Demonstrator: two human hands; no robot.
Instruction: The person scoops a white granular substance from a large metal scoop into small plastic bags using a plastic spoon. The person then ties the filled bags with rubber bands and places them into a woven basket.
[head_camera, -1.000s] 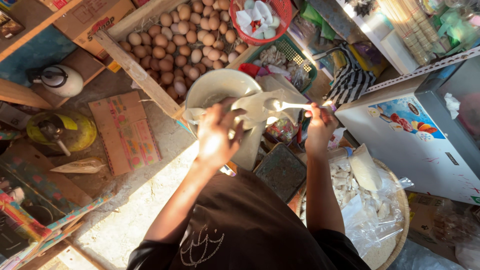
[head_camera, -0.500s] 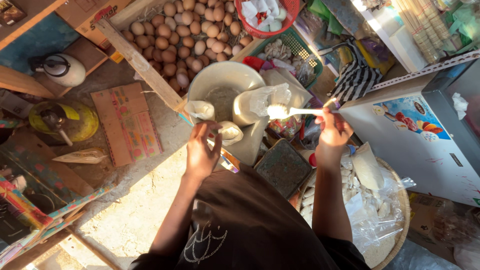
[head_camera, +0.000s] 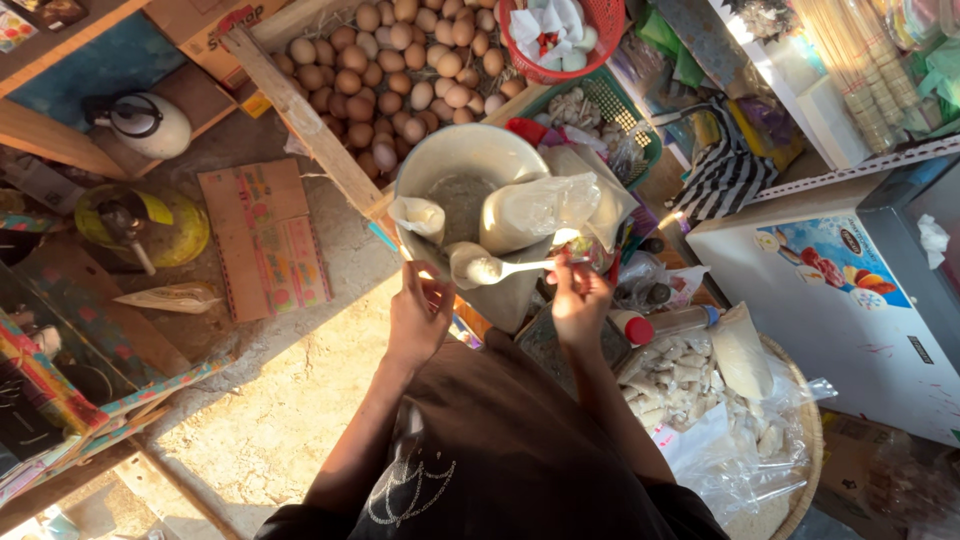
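Observation:
My left hand (head_camera: 418, 315) pinches the mouth of a small clear plastic bag (head_camera: 463, 262) holding white powder, in front of a big pale bucket (head_camera: 470, 155). My right hand (head_camera: 580, 300) grips the handle of a white plastic spoon (head_camera: 505, 268). The spoon's bowl, heaped with white powder, sits at the small bag's opening. Two fuller bags of the same powder (head_camera: 535, 208) lean on the bucket's rim, and a smaller knotted one (head_camera: 420, 215) hangs at its left side.
A wooden crate of brown eggs (head_camera: 400, 70) lies beyond the bucket, with a red basket (head_camera: 600, 30) and green basket (head_camera: 610, 110) beside it. A white chest freezer (head_camera: 840, 290) is at right. A woven tray with bagged white pieces (head_camera: 700, 390) is near my right elbow.
My right hand has brought the loaded spoon leftward and down from beside the large bag to the small bag's mouth. My left hand has lowered and now holds the small bag open.

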